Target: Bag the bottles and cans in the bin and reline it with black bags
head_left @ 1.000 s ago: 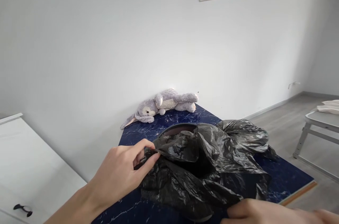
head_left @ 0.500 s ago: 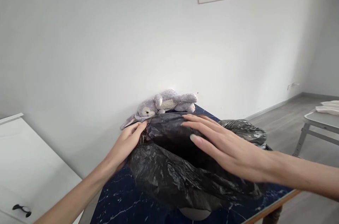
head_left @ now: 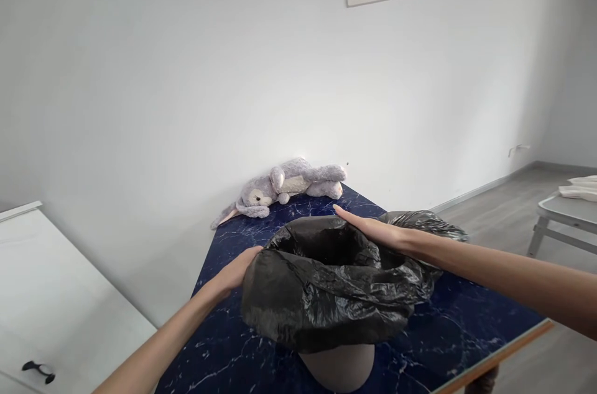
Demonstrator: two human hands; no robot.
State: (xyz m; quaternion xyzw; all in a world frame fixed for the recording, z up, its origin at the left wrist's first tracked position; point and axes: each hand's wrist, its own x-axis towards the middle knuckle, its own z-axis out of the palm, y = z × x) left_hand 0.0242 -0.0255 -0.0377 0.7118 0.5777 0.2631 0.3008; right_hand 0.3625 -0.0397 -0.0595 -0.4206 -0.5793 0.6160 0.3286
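Observation:
A black garbage bag [head_left: 326,294] is draped over a light-coloured bin [head_left: 340,369], its top folded outward over the sides around a dark opening. The bin stands on a dark blue marble-patterned table [head_left: 224,350]. My left hand [head_left: 240,268] grips the bag at the left of the rim, its fingers partly hidden behind the plastic. At the back right of the rim, my right hand [head_left: 373,229] rests against the bag, thumb stretched out; its other fingers are hidden. Loose black plastic [head_left: 426,222] spreads out behind my right forearm.
A grey plush rabbit [head_left: 291,186] lies on its side at the table's far edge, against the white wall [head_left: 186,71]. To the left stands a white cabinet [head_left: 69,294] with a black handle. A grey folding table [head_left: 571,210] with white cloth is at the right.
My right hand has moved from over the opening to the back right of the rim. My left hand has slid slightly lower. The bag's rim sits lower and its opening shows more.

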